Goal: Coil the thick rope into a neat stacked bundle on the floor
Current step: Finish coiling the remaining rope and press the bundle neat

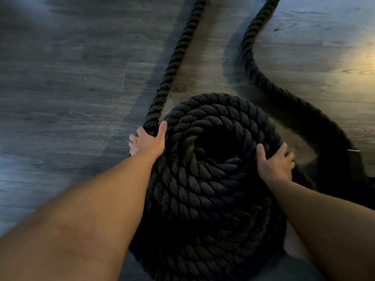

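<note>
Rope (211, 179) fills the middle of the view: thick, black, three-strand twisted, with a fuzzy, slightly frayed surface, wound into a round stack of several turns that leaves a dark hollow at its centre. The coil sits on the floor (60, 88), grey wood-look planks with visible grain and a dull sheen, warmer yellow light falling at the right edge. Two loose lengths run away from the stack toward the top edge: one nearly straight on the left, one curving in a wide bend on the right and sweeping round the coil's right side. The left hand (149, 141) is clamped on the left length where it meets the coil's upper left rim, thumb on the inner side and fingers wrapped round the outer side, knuckles down near the planks. The right hand (276, 163) grips the top turn at the coil's right rim, thumb laid over the inner face and fingers curled over the outside. Both forearms are bare and reach in from the bottom edge, well apart, one on each side of the stack.
</note>
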